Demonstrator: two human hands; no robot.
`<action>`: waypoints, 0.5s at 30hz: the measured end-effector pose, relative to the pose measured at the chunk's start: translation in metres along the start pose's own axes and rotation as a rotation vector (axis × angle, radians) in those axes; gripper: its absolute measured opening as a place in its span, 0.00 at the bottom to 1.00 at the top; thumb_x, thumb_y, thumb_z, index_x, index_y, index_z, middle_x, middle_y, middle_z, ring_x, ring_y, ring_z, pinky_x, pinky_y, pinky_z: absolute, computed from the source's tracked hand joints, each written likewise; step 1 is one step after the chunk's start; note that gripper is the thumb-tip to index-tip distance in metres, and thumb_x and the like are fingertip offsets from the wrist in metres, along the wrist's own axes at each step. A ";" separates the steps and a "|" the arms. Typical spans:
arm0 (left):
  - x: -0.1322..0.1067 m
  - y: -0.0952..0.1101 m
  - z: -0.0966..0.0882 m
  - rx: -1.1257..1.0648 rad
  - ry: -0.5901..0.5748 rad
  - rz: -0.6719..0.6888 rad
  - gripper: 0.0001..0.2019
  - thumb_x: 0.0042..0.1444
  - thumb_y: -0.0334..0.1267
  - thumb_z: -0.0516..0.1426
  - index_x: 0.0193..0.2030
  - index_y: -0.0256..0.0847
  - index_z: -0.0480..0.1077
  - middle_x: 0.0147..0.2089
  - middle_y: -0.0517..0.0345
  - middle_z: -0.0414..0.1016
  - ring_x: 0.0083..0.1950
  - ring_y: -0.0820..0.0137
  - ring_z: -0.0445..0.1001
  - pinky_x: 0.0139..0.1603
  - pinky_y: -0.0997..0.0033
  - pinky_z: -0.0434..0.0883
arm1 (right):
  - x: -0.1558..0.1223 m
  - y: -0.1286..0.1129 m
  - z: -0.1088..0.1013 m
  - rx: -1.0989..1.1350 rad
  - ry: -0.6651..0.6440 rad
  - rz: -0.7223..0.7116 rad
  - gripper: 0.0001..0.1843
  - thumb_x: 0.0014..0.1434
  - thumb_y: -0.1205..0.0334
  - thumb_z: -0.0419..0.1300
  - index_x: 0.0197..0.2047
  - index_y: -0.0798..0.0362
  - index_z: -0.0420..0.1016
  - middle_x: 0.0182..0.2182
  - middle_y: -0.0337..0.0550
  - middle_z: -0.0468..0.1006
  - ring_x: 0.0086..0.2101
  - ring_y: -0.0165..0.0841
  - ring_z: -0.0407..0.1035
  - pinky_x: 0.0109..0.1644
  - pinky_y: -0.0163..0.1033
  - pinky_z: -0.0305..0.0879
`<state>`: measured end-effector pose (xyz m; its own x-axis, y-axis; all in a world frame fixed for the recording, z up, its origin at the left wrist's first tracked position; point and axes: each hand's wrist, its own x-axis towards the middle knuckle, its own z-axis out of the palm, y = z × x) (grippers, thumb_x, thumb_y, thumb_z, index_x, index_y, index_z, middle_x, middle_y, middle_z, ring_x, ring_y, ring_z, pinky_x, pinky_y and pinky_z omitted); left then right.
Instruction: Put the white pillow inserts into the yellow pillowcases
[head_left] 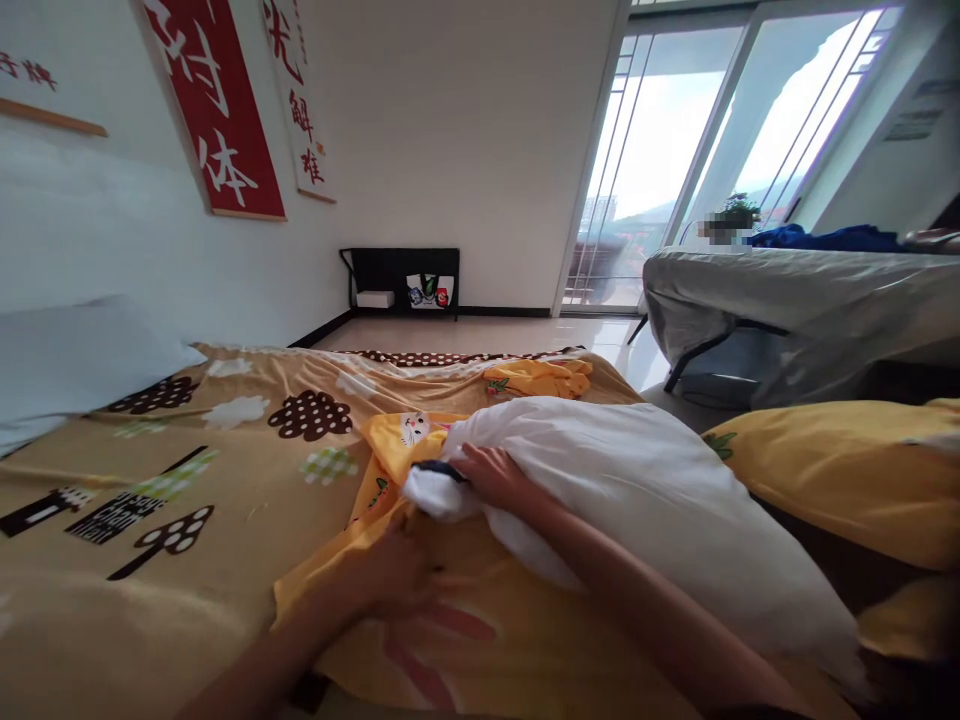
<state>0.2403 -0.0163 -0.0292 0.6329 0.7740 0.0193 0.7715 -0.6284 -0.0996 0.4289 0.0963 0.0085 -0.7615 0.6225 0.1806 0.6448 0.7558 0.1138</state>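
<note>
A white pillow (645, 500) lies across a bed, partly on a yellow pillowcase (480, 640) printed with a cat face and rabbit shapes. My right hand (491, 478) is closed on the pillow's left corner, near the pillowcase's opening. My left hand (397, 575) presses down on the yellow pillowcase just below that corner, fingers curled into the cloth. The far end of the pillow runs under my right forearm.
A tan bedsheet (225, 480) with tree prints covers the bed. A second yellow pillow (847, 470) lies at the right, a white one (67, 360) at the left. A grey-covered table (795, 300), a black shelf (401, 280) and glass doors stand beyond.
</note>
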 end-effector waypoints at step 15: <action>0.016 0.039 -0.051 -0.207 0.357 -0.147 0.02 0.49 0.32 0.52 0.29 0.40 0.66 0.34 0.54 0.72 0.37 0.66 0.68 0.38 0.67 0.63 | -0.019 -0.043 0.036 0.296 0.034 -0.261 0.08 0.62 0.64 0.56 0.41 0.58 0.74 0.41 0.48 0.75 0.39 0.35 0.69 0.41 0.42 0.68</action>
<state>0.2843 -0.0323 0.0178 0.4703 0.8034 0.3651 0.8287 -0.5443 0.1302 0.4136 0.0595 -0.0347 -0.8917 0.3981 0.2155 0.3791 0.9168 -0.1254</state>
